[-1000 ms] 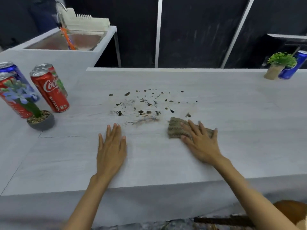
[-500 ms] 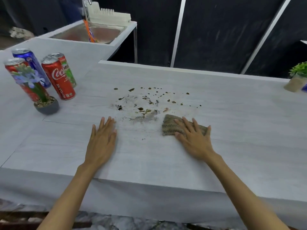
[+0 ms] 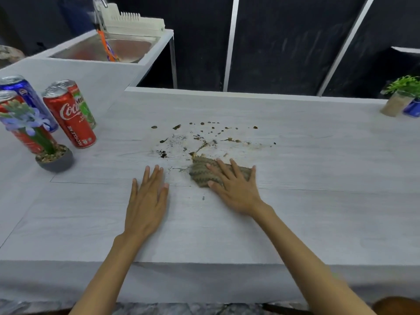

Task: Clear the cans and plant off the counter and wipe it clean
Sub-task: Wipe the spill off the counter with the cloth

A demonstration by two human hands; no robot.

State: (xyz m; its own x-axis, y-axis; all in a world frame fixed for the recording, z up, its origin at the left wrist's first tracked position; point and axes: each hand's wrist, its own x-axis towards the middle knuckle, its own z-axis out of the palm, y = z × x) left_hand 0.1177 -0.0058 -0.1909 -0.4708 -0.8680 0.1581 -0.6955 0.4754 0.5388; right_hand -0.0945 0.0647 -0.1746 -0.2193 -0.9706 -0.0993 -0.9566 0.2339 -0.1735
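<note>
Cans counted at five. Four clustered upright on the left wing of the table (image 3: 318, 178): blue can (image 3: 27, 96), red can (image 3: 9, 103) half hidden by flowers, Coca-Cola can (image 3: 70, 119), green can (image 3: 85, 110) just behind the Coca-Cola one. Fifth, a far-right can (image 3: 412, 109), blue, cut off by the frame edge. Plants counted at two: purple-flowered plant (image 3: 43, 142) in a grey pot just in front of the left cluster; green plant (image 3: 402, 87) in a beige pot touching or just beside the far-right can. One cloth (image 3: 202, 171), two hands, one sink (image 3: 127, 48) with one dish rack (image 3: 136, 21) behind it, far left.

Compared with half a second ago: cloth pushed further into the stains (image 3: 200, 137), top corner now touching the nearest dark spots. Spots on the right half now dragged into pale brown smears; those on the left half unchanged, dark and separate. Left cluster and both plants unmoved. Far-right can back in view.

Right hand (image 3: 236, 189) flat on the cloth, fingers (image 3: 223, 170) straight and spread wide, pressing it to the table at centre, just below the stains; no curl round the fabric. Left hand (image 3: 145, 201) palm down on bare table just left of the cloth, not touching it; fingers (image 3: 154, 176) straight, close together, holding nothing.
</note>
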